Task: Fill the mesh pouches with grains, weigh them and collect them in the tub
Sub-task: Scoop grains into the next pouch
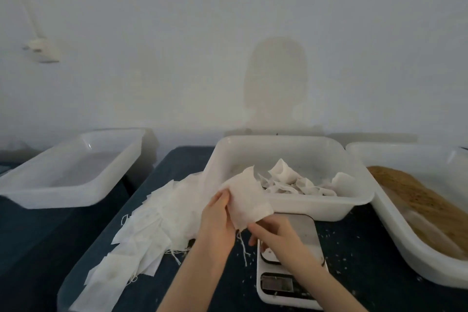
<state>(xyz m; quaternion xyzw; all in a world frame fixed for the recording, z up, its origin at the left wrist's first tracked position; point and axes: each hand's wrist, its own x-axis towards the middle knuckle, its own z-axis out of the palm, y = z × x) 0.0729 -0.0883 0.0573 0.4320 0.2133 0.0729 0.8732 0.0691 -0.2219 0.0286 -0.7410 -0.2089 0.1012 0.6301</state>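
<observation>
Both of my hands hold one white mesh pouch [249, 197] above the dark table, just in front of the middle tub. My left hand [218, 218] grips its left edge. My right hand [272, 233] pinches its lower corner, over the white kitchen scale [298, 233]. A drawstring dangles from the pouch. A heap of flat empty pouches [141, 233] lies on the table to the left. The middle white tub [316, 208] holds several filled, bunched pouches [291, 180]. The tub at the right [395, 233] contains brown grains [415, 197].
An empty-looking white tub [63, 195] stands at the left on a separate dark surface. Loose grains are scattered on the table around the scale. A plain white wall rises behind the tubs.
</observation>
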